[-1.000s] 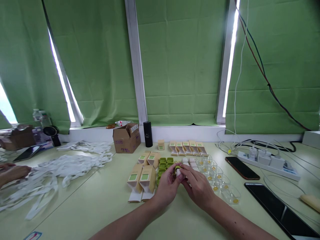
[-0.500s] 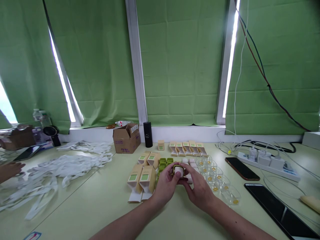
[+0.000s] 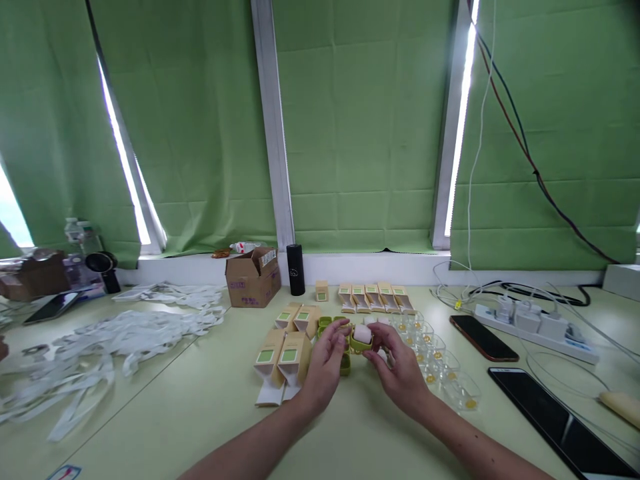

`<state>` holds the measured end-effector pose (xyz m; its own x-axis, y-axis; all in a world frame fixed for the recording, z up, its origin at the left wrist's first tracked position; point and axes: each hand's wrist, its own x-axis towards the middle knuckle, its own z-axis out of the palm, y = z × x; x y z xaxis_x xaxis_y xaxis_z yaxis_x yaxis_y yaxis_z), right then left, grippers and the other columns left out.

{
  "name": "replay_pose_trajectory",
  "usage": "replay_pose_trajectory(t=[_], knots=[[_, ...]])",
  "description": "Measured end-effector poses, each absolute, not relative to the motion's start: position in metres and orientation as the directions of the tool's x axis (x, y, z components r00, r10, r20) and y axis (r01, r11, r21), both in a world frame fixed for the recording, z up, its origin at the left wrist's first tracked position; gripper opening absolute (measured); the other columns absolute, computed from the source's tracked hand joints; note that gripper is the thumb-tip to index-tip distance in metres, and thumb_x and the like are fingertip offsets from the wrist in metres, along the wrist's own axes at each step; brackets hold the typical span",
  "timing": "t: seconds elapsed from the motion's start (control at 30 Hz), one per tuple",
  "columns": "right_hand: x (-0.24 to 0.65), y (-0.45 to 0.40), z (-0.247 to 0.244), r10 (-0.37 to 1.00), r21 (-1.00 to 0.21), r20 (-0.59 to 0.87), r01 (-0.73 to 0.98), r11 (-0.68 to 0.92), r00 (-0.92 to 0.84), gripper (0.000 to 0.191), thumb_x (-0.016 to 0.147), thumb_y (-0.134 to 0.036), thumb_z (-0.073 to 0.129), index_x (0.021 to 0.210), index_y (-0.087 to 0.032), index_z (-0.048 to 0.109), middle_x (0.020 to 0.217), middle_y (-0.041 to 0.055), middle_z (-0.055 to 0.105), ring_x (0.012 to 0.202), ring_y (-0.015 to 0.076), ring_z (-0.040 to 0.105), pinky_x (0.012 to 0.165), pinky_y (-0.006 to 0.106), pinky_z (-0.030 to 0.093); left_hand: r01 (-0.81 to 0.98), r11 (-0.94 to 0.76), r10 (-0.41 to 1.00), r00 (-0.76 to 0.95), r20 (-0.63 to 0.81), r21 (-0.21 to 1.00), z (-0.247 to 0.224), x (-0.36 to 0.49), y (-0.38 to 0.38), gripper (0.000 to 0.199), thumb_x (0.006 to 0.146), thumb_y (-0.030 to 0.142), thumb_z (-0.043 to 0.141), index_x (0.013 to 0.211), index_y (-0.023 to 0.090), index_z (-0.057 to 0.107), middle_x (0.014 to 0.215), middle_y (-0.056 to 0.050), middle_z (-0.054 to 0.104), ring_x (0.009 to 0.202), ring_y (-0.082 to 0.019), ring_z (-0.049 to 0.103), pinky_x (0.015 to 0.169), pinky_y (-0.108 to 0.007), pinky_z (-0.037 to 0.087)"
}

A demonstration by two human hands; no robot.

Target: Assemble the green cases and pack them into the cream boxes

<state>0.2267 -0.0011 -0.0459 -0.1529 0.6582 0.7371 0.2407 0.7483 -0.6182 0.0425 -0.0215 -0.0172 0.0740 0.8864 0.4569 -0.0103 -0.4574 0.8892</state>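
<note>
My right hand (image 3: 400, 370) grips a small green holder (image 3: 361, 345) with a white, rounded piece (image 3: 362, 333) sitting in it. My left hand (image 3: 324, 363) is just to its left, fingers curled; whether it holds the holder's edge or a small part is hard to make out. Green cups (image 3: 345, 364) stand partly hidden behind my left hand. White pieces (image 3: 383, 321) lie behind my right hand. Clear plastic cups with yellow centres (image 3: 463, 390) are spread to the right. Open cardboard boxes with green labels (image 3: 295, 357) stand to the left.
White strips (image 3: 115, 340) are heaped at the left, by another person's fingertips (image 3: 3, 348). A brown carton (image 3: 253, 280) and black cylinder (image 3: 295, 270) stand at the back. On the right are a phone (image 3: 484, 338), a tablet (image 3: 560, 420) and a power strip (image 3: 540, 331) with cables.
My hands have moved apart. The holder and white piece have tipped and show more clearly beside my right hand. The other person's hand has drawn back toward the left edge.
</note>
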Motion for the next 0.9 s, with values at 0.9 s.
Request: replay_pose_trajectory(t=[0.9], knots=[[0.219, -0.002, -0.034, 0.908, -0.903, 0.384, -0.273, 0.332, -0.168, 0.049, 0.087, -0.067, 0.075, 0.088, -0.018, 0.067, 0.060, 0.0006, 0.066, 0.052, 0.0159, 0.064, 0.052, 0.026, 0.043, 0.696, -0.709, 0.436, 0.304, 0.847, 0.116, -0.016, 0.033, -0.020, 0.046, 0.092, 0.019, 0.074, 0.137, 0.020, 0.063, 0.123, -0.013, 0.065, 0.122, -0.032, 0.052, 0.106, -0.050, 0.052]])
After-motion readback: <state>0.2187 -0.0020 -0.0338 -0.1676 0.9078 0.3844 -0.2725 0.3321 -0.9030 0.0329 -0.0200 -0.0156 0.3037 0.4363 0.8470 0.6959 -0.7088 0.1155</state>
